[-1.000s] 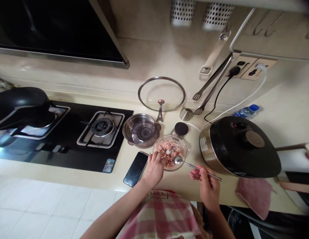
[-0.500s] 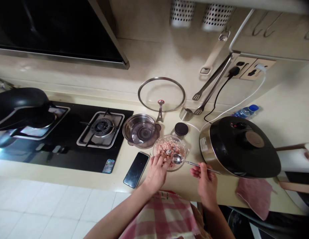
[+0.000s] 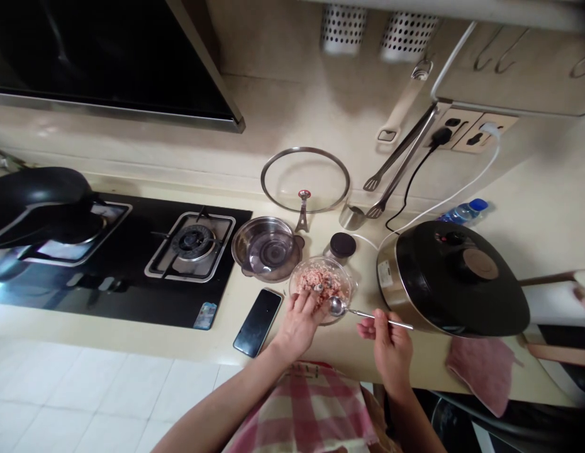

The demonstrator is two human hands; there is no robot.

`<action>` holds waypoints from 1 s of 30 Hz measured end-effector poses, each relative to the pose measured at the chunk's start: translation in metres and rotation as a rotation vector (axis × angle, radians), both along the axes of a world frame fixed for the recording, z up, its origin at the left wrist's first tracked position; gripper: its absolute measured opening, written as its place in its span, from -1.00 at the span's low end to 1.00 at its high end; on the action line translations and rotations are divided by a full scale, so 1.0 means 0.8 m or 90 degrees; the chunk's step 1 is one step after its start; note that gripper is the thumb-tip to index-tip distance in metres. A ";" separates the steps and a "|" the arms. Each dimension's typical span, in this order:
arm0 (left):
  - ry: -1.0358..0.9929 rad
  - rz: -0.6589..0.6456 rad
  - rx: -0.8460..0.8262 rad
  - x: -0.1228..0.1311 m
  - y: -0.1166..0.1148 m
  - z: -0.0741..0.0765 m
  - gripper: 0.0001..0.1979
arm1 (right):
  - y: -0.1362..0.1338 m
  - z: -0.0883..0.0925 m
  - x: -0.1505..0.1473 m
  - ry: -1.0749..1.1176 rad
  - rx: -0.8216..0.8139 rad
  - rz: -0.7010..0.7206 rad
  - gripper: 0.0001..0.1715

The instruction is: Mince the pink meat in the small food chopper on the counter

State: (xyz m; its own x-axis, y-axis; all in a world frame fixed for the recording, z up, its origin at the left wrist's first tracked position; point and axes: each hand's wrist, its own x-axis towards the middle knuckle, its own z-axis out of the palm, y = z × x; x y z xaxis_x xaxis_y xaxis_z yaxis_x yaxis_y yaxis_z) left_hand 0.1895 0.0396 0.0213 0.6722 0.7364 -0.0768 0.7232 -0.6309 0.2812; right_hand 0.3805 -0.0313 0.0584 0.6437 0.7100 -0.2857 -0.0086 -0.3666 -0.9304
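A glass bowl of pink minced meat stands on the counter in front of me. My left hand curls over the bowl's near rim, its fingers in the mince. My right hand pinches the handle of a metal spoon whose bowl rests at the glass bowl's near right rim. A black phone lies flat just left of my left hand.
A steel pot sits behind the bowl, with a glass lid leaning on the wall and a dark-capped jar beside it. A rice cooker stands on the right, a pink cloth before it. A gas hob and black pan are on the left.
My left hand has slid right and deeper into the mince. My right hand has drawn in toward the bowl, and the spoon's handle now lies flatter.
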 end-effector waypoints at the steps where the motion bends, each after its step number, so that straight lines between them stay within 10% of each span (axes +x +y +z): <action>1: 0.002 -0.007 -0.009 0.001 0.000 0.001 -0.49 | 0.000 0.002 -0.001 -0.004 -0.003 0.004 -0.41; 30: -0.067 0.118 -0.109 0.010 0.030 0.020 -0.71 | -0.015 -0.008 0.026 -0.247 0.193 0.202 -0.76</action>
